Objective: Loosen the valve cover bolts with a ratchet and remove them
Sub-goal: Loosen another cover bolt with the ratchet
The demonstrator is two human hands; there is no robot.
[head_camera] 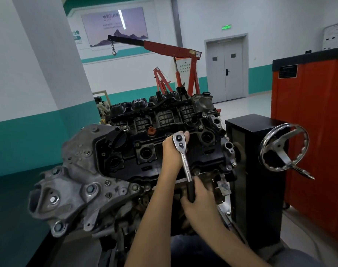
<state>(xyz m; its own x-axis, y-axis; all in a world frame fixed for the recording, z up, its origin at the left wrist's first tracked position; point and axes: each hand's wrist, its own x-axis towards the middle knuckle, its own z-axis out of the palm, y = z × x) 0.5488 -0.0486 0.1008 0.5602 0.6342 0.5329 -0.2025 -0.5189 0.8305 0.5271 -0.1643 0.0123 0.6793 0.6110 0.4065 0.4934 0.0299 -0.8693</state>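
Valve cover bolts (200, 127): several small hex heads show round the rim of the black plastic valve cover (129, 162), all apparently seated. The one being worked is hidden under the tool, about mid-cover towards its far edge. The chrome ratchet with black rubber grip (185, 164) lies across the cover, head over that bolt and handle running off the cover's near edge. The left hand (171, 151) wraps the ratchet head from the left, thumb tip showing just past it, other fingers hidden. I read this as steadying the socket square on the bolt so it doesn't cam off under load. The right hand (199, 197) is closed round the black grip just off the cover's near edge, as far from the head as it can get, which gives maximum leverage for the breakaway. I'd judge this an early stage of the task, since no loose bolts are in view. The grey cast-aluminium timing cover (77, 180) sits left of the valve cover. The chrome handwheel (283, 147) on the black stand column (256, 170) sits to its right, presumably locking the engine at this tilt so the bolt faces the person. Main risk is the socket slipping and knuckles hitting the cover's near-edge castings.
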